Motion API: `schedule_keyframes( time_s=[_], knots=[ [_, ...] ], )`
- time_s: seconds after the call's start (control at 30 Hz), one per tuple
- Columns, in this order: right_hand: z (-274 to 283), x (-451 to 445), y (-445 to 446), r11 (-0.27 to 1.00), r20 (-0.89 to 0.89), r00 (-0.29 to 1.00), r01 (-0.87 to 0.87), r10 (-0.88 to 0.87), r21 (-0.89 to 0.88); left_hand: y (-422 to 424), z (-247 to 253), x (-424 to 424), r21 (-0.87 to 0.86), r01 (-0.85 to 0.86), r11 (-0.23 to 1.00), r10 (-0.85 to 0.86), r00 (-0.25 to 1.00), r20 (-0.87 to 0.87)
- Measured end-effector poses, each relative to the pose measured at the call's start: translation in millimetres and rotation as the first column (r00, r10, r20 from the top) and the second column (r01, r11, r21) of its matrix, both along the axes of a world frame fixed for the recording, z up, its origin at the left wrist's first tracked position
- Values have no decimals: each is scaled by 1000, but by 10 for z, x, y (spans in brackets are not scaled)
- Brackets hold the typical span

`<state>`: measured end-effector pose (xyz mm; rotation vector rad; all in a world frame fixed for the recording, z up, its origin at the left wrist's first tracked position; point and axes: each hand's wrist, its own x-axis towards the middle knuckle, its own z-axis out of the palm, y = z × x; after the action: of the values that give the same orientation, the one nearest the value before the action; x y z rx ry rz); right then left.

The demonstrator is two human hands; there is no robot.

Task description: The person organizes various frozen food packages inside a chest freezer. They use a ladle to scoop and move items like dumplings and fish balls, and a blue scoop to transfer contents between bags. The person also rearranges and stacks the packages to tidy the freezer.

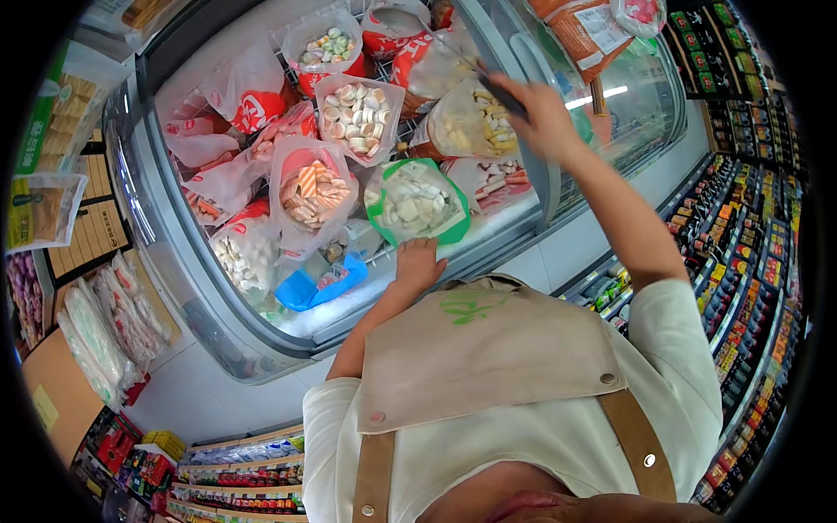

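A chest freezer with its glass lid slid aside holds several open plastic bags of frozen food. My left hand [416, 263] rests at the near edge of a green-rimmed bag [416, 204] of pale pieces; whether its fingers grip the bag cannot be told. My right hand [539, 118], slightly blurred, is closed around the dark handle of a tool [502, 95] whose far end is unclear. The tool is over a bag of yellow pieces [467, 124]. Left of these stand a bag of white round pieces [356, 121] and a bag of orange-striped pieces [314, 193].
The freezer's frame [451, 278] runs close before my body. A sliding glass lid's edge [533, 131] is beside my right hand. Bagged goods [579, 29] lie on the glass at upper right. Stocked shelves [732, 281] stand to the right, wrapped packs [114, 320] at left.
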<state>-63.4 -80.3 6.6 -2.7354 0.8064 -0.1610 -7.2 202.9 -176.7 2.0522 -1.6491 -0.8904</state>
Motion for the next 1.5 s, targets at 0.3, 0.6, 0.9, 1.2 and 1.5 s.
schedule_keyframes(
  time_s=[0.3, 0.6, 0.9, 1.2, 1.5],
  knots=[
    [-84, -1481, 1395, 905, -184, 978, -7, 94, 426, 76, 136, 34, 87, 54, 995, -62, 994, 90],
    [-469, -1217, 1713, 824, -472, 841, 452, -266, 341, 92, 0, -54, 6, 97, 995, -96, 970, 225],
    [-585, -1070, 1508, 952, -564, 824, 216, -58, 217, -31, -70, -16, -82, 177, 981, -141, 934, 329],
    [-762, -1288, 897, 851, -412, 892, 62, 187, 522, 13, -34, 3, -197, 156, 968, -107, 965, 240],
    [-685, -1153, 893, 787, -443, 865, 96, 237, 609, 20, -56, 6, -161, 186, 969, -145, 960, 238]
  ],
)
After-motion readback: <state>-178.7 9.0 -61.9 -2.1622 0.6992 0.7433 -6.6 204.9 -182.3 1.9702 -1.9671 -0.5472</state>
